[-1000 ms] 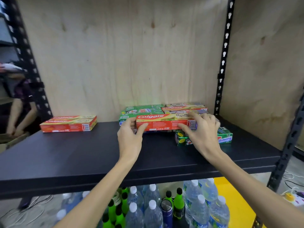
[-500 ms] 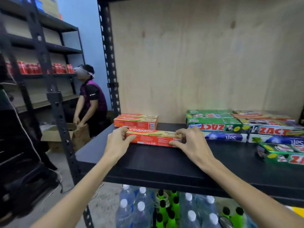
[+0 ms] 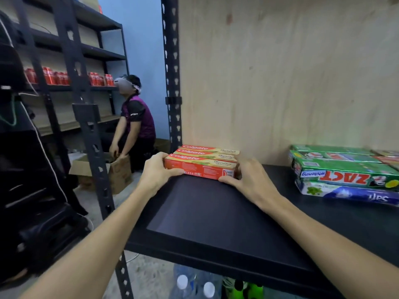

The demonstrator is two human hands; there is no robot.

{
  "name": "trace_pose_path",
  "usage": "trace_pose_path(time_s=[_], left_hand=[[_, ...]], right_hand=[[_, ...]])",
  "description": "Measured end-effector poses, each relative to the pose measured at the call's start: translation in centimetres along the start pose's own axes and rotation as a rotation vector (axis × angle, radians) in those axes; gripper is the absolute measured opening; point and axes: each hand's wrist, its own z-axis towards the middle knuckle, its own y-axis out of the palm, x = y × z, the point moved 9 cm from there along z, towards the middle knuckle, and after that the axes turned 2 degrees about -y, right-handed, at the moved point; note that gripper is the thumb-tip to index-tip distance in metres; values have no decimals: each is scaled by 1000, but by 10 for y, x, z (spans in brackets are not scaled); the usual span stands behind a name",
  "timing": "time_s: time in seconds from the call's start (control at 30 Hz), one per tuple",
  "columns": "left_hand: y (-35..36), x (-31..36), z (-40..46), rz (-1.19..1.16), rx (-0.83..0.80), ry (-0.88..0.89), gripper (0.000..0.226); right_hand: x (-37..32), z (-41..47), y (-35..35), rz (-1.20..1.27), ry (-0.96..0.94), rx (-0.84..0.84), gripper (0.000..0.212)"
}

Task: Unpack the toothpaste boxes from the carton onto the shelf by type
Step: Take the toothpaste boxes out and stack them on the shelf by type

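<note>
Shelf (image 3: 216, 212) | Colgate box (image 3: 199, 167) between left hand (image 3: 158, 171), right hand (image 3: 248, 178), both gripping

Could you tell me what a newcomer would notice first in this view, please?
Two bare hands, the left hand and right hand, grip the ends of a red Colgate box on the black shelf, beside two matching boxes behind it. To the right lies a stack of green ZACT boxes. Far left, another person crouches over a cardboard carton.
</note>
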Motion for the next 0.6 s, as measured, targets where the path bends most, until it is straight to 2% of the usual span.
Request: trace_pose_path(time_s=[0.23, 0.4, 0.6], left_hand=[[7, 5, 7, 17, -48, -3, 63], [7, 4, 7, 5, -49, -5, 65], [9, 3, 9, 8, -61, -2, 64]], right_hand=[[7, 5, -5, -23, 10, 47, 70], [13, 6, -7, -93, 33, 69, 79], [15, 4, -8, 2, 36, 67, 70]])
